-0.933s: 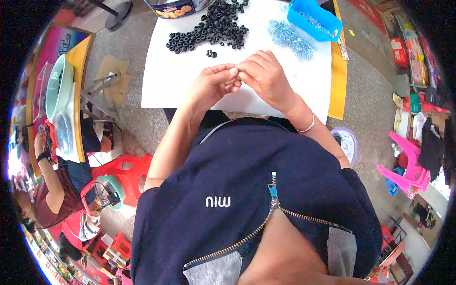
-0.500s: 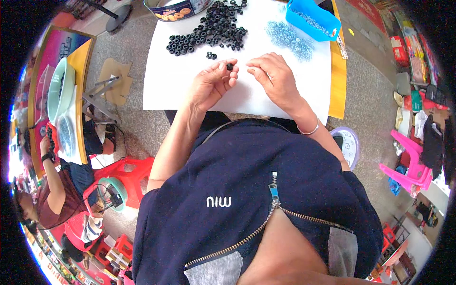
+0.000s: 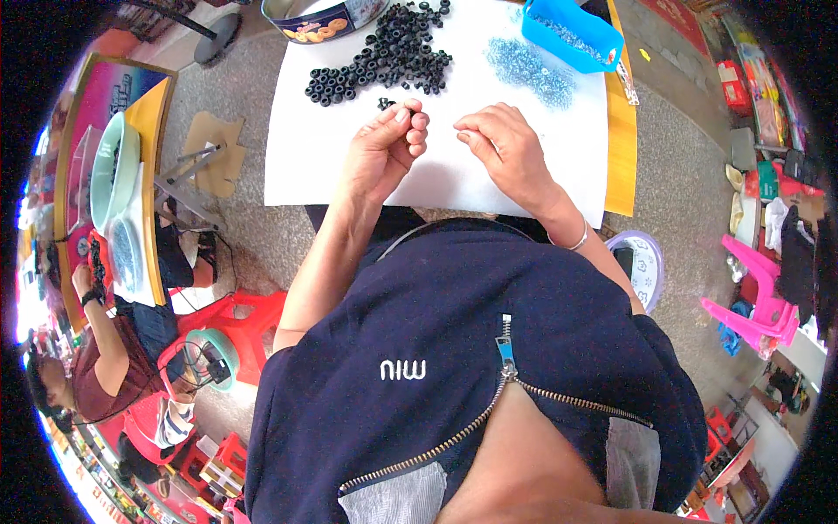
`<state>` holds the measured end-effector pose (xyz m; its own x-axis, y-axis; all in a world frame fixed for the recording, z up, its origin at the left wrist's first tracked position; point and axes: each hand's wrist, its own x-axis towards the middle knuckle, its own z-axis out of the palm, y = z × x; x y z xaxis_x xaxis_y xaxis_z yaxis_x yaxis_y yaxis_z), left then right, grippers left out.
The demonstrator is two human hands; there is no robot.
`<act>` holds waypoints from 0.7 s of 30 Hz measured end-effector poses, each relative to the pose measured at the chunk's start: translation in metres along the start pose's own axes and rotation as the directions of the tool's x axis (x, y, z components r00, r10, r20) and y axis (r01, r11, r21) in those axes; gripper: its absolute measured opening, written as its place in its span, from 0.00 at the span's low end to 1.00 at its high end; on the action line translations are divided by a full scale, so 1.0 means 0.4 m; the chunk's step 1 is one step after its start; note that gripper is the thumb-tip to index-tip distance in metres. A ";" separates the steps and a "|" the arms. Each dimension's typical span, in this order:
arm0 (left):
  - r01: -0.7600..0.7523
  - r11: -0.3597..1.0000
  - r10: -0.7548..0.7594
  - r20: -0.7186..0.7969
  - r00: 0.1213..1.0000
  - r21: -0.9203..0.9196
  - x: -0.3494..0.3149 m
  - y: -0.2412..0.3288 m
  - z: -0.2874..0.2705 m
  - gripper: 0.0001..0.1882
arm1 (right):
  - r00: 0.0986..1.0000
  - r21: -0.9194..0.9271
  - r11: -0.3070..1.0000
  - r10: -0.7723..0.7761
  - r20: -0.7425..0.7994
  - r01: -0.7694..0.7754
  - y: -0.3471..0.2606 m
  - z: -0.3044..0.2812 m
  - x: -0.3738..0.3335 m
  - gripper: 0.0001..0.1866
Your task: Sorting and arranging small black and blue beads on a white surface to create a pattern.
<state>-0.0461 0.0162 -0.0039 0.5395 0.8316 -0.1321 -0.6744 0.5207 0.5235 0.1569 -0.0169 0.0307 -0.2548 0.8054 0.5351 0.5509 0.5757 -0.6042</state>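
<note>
My left hand [image 3: 384, 148] is raised over the white sheet [image 3: 314, 166], its fingers curled round a small black ring-shaped part that they mostly cover. My right hand [image 3: 511, 153] hovers a short way to the right, thumb and forefinger pinched together; whatever is between them is too small to make out. Just beyond my left hand lies a loose pile of black ring-shaped parts [image 3: 384, 61], with a few strays [image 3: 384, 103] closer to me. Past my right hand is a spread of tiny clear bluish pieces [image 3: 532, 74].
A blue plastic bin [image 3: 572, 39] holding more clear pieces stands at the far right of the table. At the far left sits a round tin [image 3: 323, 22]. To the left a person [image 3: 96, 349] works at another table with a pale green basin [image 3: 115, 170]. A red stool [image 3: 249, 332] stands nearby.
The fingers of my left hand have curled further in, so the black part that showed at their tips is now mostly hidden. My right hand has barely moved.
</note>
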 end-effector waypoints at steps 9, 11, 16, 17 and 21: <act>0.093 0.907 -0.035 -0.147 0.989 0.412 -0.011 -0.052 0.056 0.23 | 0.988 -0.122 0.984 -0.115 0.099 0.127 -0.012 0.010 0.015 0.10; 0.123 0.908 -0.050 -0.189 0.981 0.399 -0.014 -0.045 0.062 0.24 | 0.987 -0.096 0.989 -0.095 0.133 0.108 -0.003 0.015 0.017 0.09; 0.095 0.799 0.059 -0.235 0.970 0.594 -0.009 -0.016 0.085 0.23 | 0.990 0.005 0.998 -0.061 0.123 0.061 0.029 -0.009 0.077 0.06; 0.047 0.685 0.180 -0.231 0.956 0.727 -0.012 -0.005 0.077 0.20 | 0.994 -0.013 0.997 -0.075 0.080 0.076 0.038 -0.020 0.104 0.06; -0.029 0.093 0.578 -0.030 0.815 0.995 0.007 0.033 0.055 0.09 | 0.977 -0.196 0.979 -0.086 -0.195 0.047 0.147 -0.084 0.265 0.07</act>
<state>-0.0422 0.0212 0.0212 0.0345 0.9849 0.1695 0.4238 -0.1680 0.8900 0.1888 0.0976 0.0718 -0.1408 0.7101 0.6899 0.6837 0.5737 -0.4510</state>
